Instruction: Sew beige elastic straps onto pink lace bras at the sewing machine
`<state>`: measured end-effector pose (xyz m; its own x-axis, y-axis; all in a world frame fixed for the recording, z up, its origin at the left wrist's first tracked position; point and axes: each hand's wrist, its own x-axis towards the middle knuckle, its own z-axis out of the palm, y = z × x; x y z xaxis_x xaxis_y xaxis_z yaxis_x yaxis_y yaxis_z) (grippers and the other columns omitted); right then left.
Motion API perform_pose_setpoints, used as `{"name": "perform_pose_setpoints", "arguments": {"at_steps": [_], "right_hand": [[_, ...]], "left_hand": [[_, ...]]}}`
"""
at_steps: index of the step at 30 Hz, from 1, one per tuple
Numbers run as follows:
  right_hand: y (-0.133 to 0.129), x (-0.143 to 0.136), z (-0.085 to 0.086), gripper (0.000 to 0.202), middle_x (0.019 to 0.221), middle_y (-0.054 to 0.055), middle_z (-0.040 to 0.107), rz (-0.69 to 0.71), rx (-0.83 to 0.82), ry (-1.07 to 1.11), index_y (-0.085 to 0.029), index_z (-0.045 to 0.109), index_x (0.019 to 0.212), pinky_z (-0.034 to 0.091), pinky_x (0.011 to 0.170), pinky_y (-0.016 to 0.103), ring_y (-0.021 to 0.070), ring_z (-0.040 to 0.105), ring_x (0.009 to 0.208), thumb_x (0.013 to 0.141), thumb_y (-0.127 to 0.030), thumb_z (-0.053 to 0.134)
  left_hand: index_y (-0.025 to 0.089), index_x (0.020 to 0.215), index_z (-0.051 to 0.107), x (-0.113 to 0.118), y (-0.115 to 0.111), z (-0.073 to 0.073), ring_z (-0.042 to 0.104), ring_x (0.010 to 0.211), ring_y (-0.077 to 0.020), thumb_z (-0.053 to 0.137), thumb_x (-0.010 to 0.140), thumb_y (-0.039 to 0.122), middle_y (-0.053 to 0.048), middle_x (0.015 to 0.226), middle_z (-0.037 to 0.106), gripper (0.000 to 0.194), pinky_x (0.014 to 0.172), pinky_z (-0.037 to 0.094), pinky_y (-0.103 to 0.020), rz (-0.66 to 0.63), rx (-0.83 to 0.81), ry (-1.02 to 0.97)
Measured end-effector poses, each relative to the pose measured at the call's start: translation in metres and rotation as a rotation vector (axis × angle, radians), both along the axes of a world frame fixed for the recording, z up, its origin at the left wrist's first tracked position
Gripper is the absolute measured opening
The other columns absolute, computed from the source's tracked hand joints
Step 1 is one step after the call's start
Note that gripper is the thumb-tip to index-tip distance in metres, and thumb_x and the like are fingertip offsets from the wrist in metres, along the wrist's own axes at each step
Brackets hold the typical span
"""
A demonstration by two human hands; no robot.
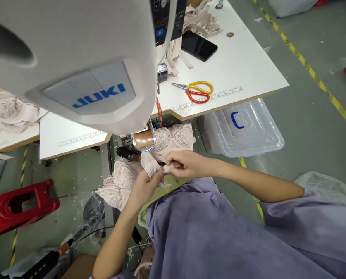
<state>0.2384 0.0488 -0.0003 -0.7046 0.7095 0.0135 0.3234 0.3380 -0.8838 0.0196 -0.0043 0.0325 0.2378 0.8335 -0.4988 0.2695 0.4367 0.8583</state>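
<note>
Pinching pale lace fabric with left hand | gripping white material in right hand, close beside left | holding fabric beyond white table front edge, near green cloth and purple garment

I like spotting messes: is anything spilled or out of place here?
Yes: a pale scrap lies on the floor past the table's right edge, and smaller bits are scattered beside the left forearm. They look dropped, like litter.

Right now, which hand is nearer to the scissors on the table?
Your right. The right hand is below the scissors in the picture; the left hand is lower, farther left.
</note>
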Motion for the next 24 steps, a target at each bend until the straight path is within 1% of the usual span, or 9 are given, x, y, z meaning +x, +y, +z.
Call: {"name": "perform_pose_setpoints", "arguments": {"at_steps": [2, 4, 8, 10, 12, 16, 19, 22, 24], "right_hand": [[-0.005, -0.001, -0.001, 0.005, 0.069, -0.004, 0.056, -0.248, 0.02, 0.006, -0.021, 0.06, 0.091, 0.034, 0.056, 0.025, 0.0101, 0.044, 0.056, 0.09, -0.025, 0.056], [-0.011, -0.004, -0.002, 0.009, 0.074, -0.001, 0.061, -0.405, 0.085, 0.001, -0.022, 0.063, 0.091, 0.038, 0.059, 0.026, 0.0118, 0.049, 0.06, 0.093, -0.024, 0.055], [-0.025, -0.019, 0.002, 0.014, 0.089, 0.003, 0.071, -0.418, 0.269, 0.084, -0.024, 0.067, 0.097, 0.048, 0.07, 0.029, 0.0154, 0.062, 0.075, 0.097, -0.022, 0.054], [-0.03, -0.03, 0.004, 0.016, 0.091, 0.004, 0.073, -0.414, 0.31, 0.119, -0.025, 0.069, 0.099, 0.05, 0.07, 0.029, 0.0161, 0.065, 0.078, 0.098, -0.023, 0.053], [-0.031, -0.04, 0.004, 0.017, 0.095, 0.004, 0.074, -0.425, 0.31, 0.122, -0.026, 0.07, 0.1, 0.052, 0.073, 0.03, 0.0171, 0.068, 0.083, 0.098, -0.024, 0.052], [-0.028, -0.048, 0.002, 0.018, 0.098, 0.006, 0.075, -0.47, 0.291, 0.115, -0.022, 0.071, 0.098, 0.051, 0.075, 0.03, 0.0174, 0.068, 0.086, 0.098, -0.024, 0.052], [-0.022, -0.043, 0.002, 0.016, 0.092, 0.004, 0.073, -0.467, 0.189, 0.068, -0.021, 0.071, 0.094, 0.047, 0.067, 0.028, 0.0145, 0.064, 0.073, 0.096, -0.027, 0.057], [-0.015, -0.034, 0.005, 0.008, 0.082, 0.0, 0.068, -0.368, 0.045, 0.038, -0.021, 0.069, 0.084, 0.041, 0.062, 0.025, 0.0104, 0.056, 0.063, 0.089, -0.026, 0.065], [-0.01, -0.029, 0.008, 0.006, 0.078, -0.001, 0.064, -0.285, 0.006, 0.058, -0.021, 0.066, 0.078, 0.039, 0.061, 0.023, 0.0094, 0.053, 0.062, 0.084, -0.022, 0.066]], "left_hand": [[0.017, 0.081, 0.071, -0.002, 0.0, 0.001, 0.06, 0.069, -0.0154, 0.067, 0.089, 0.046, -0.002, 0.073, 0.068, 0.031, 0.069, 0.048, -0.027, 0.168, 0.007, -0.053], [0.015, 0.087, 0.075, -0.002, -0.001, -0.002, 0.066, 0.075, -0.0171, 0.069, 0.088, 0.046, -0.005, 0.08, 0.073, 0.031, 0.076, 0.053, -0.029, 0.328, 0.021, -0.129], [0.013, 0.086, 0.078, 0.007, -0.002, -0.011, 0.07, 0.076, -0.0175, 0.077, 0.084, 0.042, -0.006, 0.08, 0.076, 0.029, 0.079, 0.057, -0.031, 0.523, 0.027, -0.291], [0.014, 0.087, 0.078, 0.014, -0.003, -0.015, 0.072, 0.078, -0.0172, 0.081, 0.08, 0.038, -0.005, 0.083, 0.077, 0.025, 0.079, 0.057, -0.029, 0.604, 0.033, -0.338], [0.016, 0.096, 0.079, 0.021, -0.003, -0.016, 0.073, 0.089, -0.0191, 0.084, 0.078, 0.034, -0.005, 0.094, 0.079, 0.026, 0.085, 0.057, -0.03, 0.659, 0.049, -0.372], [0.019, 0.112, 0.076, 0.027, -0.006, -0.014, 0.07, 0.113, -0.0257, 0.081, 0.081, 0.034, -0.008, 0.115, 0.077, 0.035, 0.099, 0.054, -0.037, 0.664, 0.06, -0.379], [0.018, 0.112, 0.077, 0.023, -0.009, -0.011, 0.07, 0.114, -0.0267, 0.078, 0.084, 0.036, -0.008, 0.115, 0.077, 0.034, 0.099, 0.054, -0.037, 0.58, 0.083, -0.257], [0.017, 0.111, 0.078, 0.018, -0.011, -0.007, 0.071, 0.11, -0.0275, 0.076, 0.085, 0.036, -0.008, 0.111, 0.078, 0.032, 0.096, 0.055, -0.037, 0.468, 0.137, -0.1], [0.016, 0.109, 0.079, 0.015, -0.012, -0.007, 0.072, 0.106, -0.0274, 0.076, 0.085, 0.035, -0.008, 0.108, 0.079, 0.03, 0.093, 0.056, -0.036, 0.402, 0.18, -0.055]]}}
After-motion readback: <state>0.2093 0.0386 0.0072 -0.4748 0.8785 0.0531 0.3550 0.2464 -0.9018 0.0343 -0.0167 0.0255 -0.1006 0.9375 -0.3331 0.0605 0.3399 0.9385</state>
